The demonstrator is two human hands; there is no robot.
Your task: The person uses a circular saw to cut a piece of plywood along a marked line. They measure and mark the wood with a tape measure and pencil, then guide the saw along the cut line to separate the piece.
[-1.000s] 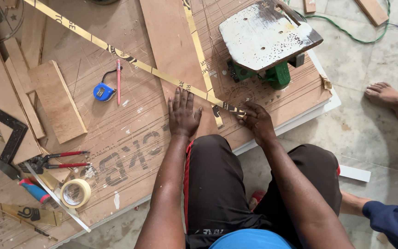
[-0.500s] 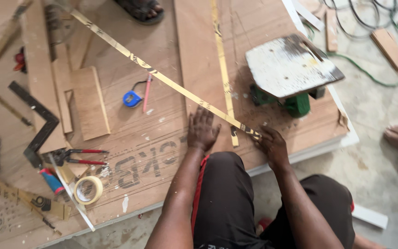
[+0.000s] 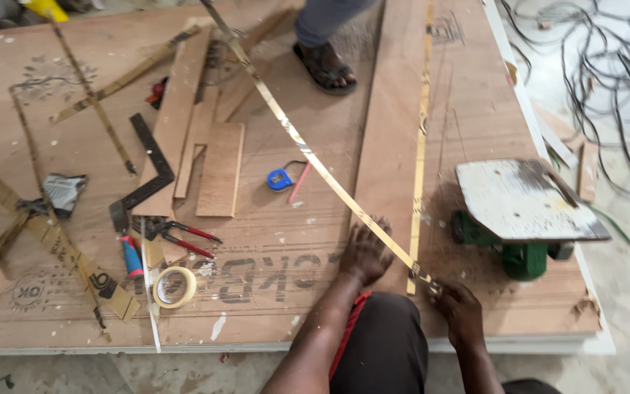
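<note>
The left hand [image 3: 365, 252] lay open and flat, fingers spread, on the plywood sheet [image 3: 286, 241], pressing beside the long yellow strip [image 3: 315, 164], while the right hand [image 3: 459, 310] was closed in a pinch on the near end of that strip. Right of the strip stood a green saw with a worn metal plate [image 3: 523, 208], near the sheet's edge; left of it lay a blue tape measure [image 3: 280, 179], pliers [image 3: 180, 235] and a tape roll [image 3: 174, 286]. Beyond the strip's far end another person's sandalled foot [image 3: 324, 67] stood on the sheet, and cables [image 3: 607, 80] covered the floor.
</note>
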